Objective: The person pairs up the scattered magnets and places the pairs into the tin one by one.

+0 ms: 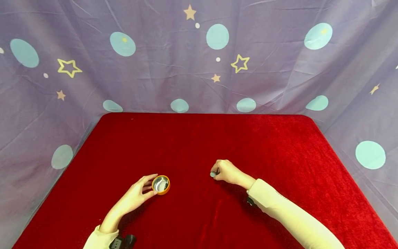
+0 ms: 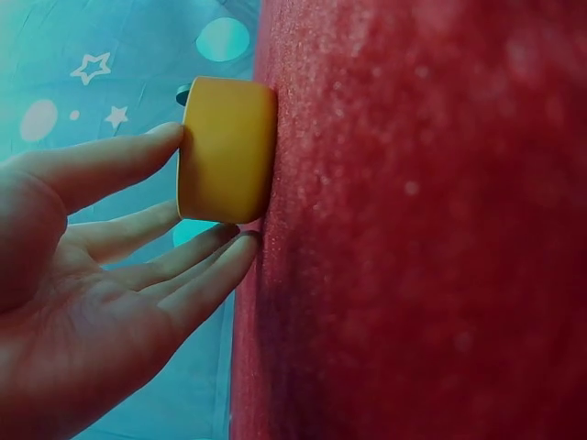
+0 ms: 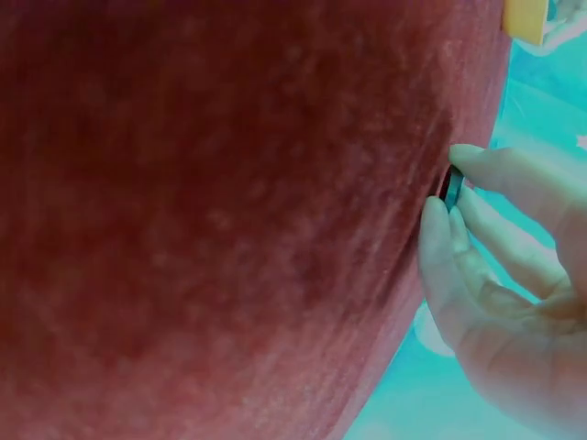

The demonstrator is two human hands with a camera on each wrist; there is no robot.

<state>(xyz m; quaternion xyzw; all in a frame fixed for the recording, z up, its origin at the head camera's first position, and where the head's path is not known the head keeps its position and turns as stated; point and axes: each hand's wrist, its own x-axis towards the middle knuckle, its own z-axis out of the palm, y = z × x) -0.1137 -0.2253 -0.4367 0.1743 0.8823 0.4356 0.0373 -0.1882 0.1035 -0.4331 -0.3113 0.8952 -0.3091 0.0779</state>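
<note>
My left hand [image 1: 136,194] holds a small round bowl [image 1: 161,193], yellow-orange outside and shiny silver inside, on the red cloth. In the left wrist view, the thumb presses the rim of the yellow bowl [image 2: 227,151] and the other fingers spread along its far side and below. A small dark rounded edge [image 2: 182,94] pokes past that rim. Over to the right, my right hand [image 1: 229,172] pinches a small grey disc [image 1: 212,174] between thumb and fingertips. Seen from the right wrist, the thin disc [image 3: 451,187] stands edge-on, close to the cloth.
A red velvety cloth [image 1: 174,145] covers the table, with slight creases near the front. Purple curtains [image 1: 161,76] with stars and pale blue spots hang behind and at both sides. A dark wrist device [image 1: 122,242] sits at the left cuff.
</note>
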